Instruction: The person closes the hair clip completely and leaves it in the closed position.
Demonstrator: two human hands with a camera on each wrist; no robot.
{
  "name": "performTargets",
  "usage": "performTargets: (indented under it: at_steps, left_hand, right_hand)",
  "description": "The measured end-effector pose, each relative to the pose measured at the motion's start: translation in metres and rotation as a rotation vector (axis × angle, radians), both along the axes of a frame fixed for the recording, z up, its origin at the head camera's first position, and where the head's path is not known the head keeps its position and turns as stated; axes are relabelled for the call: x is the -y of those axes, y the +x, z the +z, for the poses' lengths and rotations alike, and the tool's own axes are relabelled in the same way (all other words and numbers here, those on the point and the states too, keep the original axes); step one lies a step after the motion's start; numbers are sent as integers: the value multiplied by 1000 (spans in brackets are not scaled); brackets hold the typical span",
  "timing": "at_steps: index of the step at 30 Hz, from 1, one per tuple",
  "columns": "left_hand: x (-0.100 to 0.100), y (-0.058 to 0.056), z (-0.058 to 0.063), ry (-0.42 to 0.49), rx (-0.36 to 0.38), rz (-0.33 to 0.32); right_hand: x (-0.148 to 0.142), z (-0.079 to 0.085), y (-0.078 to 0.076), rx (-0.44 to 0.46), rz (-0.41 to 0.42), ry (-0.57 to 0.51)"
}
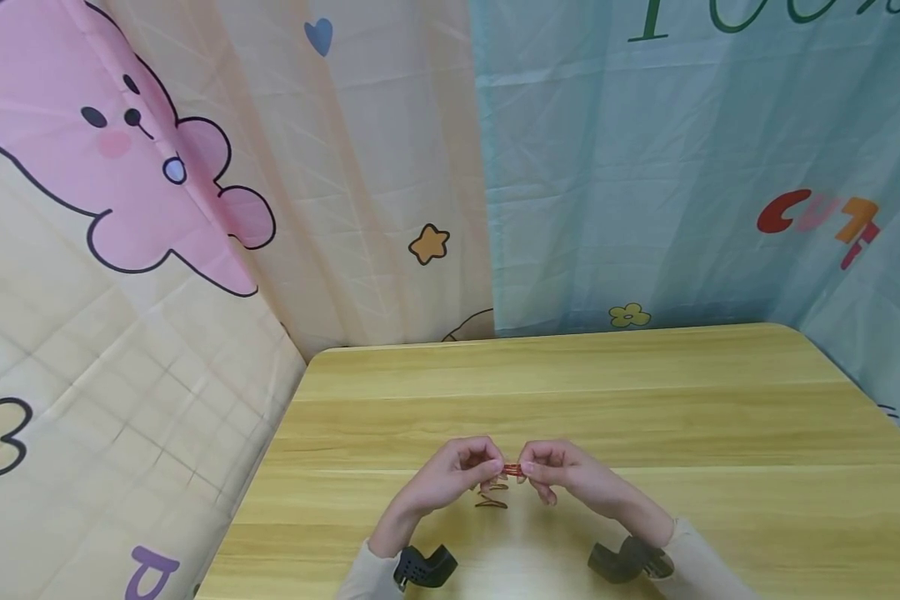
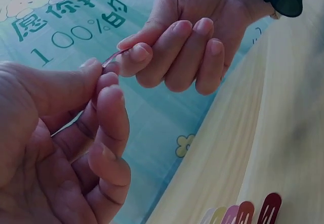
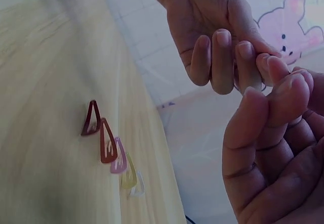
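Note:
A small red hair clip (image 1: 512, 470) is stretched between both hands above the table. My left hand (image 1: 453, 471) pinches one end between thumb and index finger, and my right hand (image 1: 566, 471) pinches the other end the same way. In the left wrist view only a thin edge of the clip (image 2: 112, 57) shows between the fingertips. Below the hands, more snap hair clips lie on the table in a slanting row: a dark red clip (image 3: 91, 119), a red-brown clip (image 3: 107, 142), a pink clip (image 3: 119, 157), a yellow clip (image 3: 129, 172) and a white clip (image 3: 139, 184).
The wooden table (image 1: 607, 400) reaches back to printed curtains (image 1: 615, 167) hanging behind it and at both sides. Black wrist devices are strapped on the left wrist (image 1: 425, 567) and right wrist (image 1: 630, 558), close over the tabletop.

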State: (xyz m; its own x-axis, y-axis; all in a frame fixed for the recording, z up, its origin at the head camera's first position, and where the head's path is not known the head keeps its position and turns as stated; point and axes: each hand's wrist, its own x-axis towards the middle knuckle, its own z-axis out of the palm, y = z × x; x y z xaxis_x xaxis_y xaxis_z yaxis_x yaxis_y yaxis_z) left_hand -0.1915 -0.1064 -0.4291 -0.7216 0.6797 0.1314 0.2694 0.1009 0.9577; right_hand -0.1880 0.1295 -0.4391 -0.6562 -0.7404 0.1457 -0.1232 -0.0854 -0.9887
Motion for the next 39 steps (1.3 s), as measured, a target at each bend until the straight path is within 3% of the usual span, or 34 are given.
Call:
performTargets:
  at_steps: [14, 26, 39]
  left_hand:
    - [-1, -1, -1, -55, -41, 7]
    - [-2, 1, -4, -121, -61, 49]
    - [-3, -1, -6, -163, -72, 77]
  right_hand:
    - [-1, 2, -1, -29, -19, 47]
    - [-3, -6, -3, -71, -63, 192]
    - [0, -5, -3, -72, -207, 202]
